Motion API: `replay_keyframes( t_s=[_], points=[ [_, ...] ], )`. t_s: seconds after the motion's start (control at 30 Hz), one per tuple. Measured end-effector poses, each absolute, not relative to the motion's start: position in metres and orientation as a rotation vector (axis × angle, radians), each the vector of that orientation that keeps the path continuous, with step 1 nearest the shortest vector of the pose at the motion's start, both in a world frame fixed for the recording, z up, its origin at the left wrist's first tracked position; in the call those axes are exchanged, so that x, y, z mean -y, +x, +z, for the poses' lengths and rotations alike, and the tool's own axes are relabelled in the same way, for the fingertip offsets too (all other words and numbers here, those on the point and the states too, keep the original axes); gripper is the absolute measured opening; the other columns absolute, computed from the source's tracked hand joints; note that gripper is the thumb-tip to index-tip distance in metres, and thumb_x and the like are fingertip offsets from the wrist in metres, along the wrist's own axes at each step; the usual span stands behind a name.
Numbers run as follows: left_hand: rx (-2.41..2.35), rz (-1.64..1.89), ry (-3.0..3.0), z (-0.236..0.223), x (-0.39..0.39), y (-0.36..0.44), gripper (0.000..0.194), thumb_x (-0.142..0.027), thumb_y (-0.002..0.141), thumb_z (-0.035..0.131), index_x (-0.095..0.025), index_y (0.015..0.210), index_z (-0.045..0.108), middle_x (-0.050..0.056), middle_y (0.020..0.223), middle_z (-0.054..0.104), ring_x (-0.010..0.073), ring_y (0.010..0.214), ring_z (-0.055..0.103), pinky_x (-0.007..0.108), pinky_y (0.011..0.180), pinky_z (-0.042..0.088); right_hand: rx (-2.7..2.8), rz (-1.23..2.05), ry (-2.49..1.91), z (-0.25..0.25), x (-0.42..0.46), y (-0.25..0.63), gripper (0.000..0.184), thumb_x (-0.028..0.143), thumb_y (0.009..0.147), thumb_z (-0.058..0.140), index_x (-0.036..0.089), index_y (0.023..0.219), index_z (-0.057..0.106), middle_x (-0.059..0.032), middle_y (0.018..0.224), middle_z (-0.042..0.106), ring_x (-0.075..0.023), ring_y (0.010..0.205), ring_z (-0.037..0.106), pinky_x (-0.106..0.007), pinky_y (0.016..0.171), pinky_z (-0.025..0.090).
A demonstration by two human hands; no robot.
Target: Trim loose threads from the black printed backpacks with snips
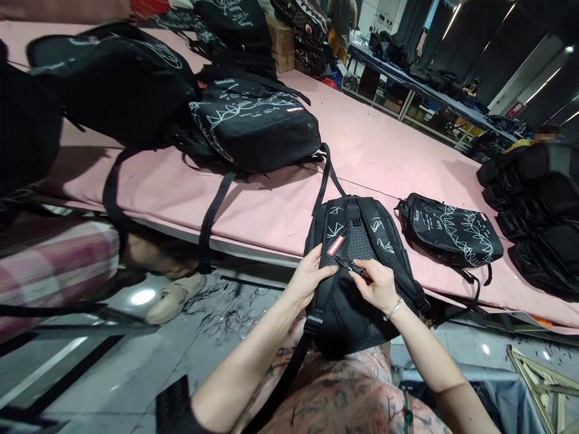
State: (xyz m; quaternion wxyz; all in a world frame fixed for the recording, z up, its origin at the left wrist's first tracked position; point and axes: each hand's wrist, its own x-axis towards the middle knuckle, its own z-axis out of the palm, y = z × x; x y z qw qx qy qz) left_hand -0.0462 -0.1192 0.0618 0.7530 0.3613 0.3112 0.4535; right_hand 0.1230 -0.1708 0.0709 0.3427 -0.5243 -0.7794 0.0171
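Observation:
A black backpack (353,325) with white scribble prints leans from my lap onto the edge of the pink-covered table, its mesh back panel and shoulder straps facing me. My left hand (310,274) pinches the left shoulder strap (328,283), just below a red-and-white label (336,246). In my right hand (379,283) is a small pair of dark thread snips (347,263) with a bit of red at the grip. The tips of the snips reach the strap close to my left thumb. Whether the blades touch a thread is too small to tell.
More black printed backpacks lie on the pink table (371,150): a large one (262,126) at upper left, a smaller one (452,232) at right. Several dark bags (538,211) are stacked at far right. Someone's leg in plaid (58,265) is at left. Thread scraps litter the floor.

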Motion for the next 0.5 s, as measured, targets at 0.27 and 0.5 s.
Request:
replay_keyframes(
  t_s=[0.27,0.5],
  points=[
    [-0.682,0.971,0.810,0.058,0.119,-0.044,0.061,-0.017,0.057,0.075,-0.016,0.115,0.054,0.005,0.100,0.065,0.0202,0.098,0.058,0.032,0.090,0.043,2.065,0.007,-1.356,0.071,0.171,0.119,0.019,0.029,0.087,0.050,0.017,0.098,0.059,-0.0056,0.079,0.066,-0.0148,0.065,0.059,-0.026,0.059,0.046],
    [-0.711,0.972,0.817,0.054,0.123,-0.041,0.061,-0.017,0.056,0.075,-0.016,0.114,0.054,0.007,0.108,0.062,0.0218,0.106,0.054,0.031,0.091,0.042,2.145,-0.031,-1.391,0.061,0.158,0.116,0.024,0.030,0.090,0.044,0.018,0.103,0.060,-0.0069,0.081,0.065,-0.0155,0.070,0.059,-0.027,0.063,0.045]
  ],
)
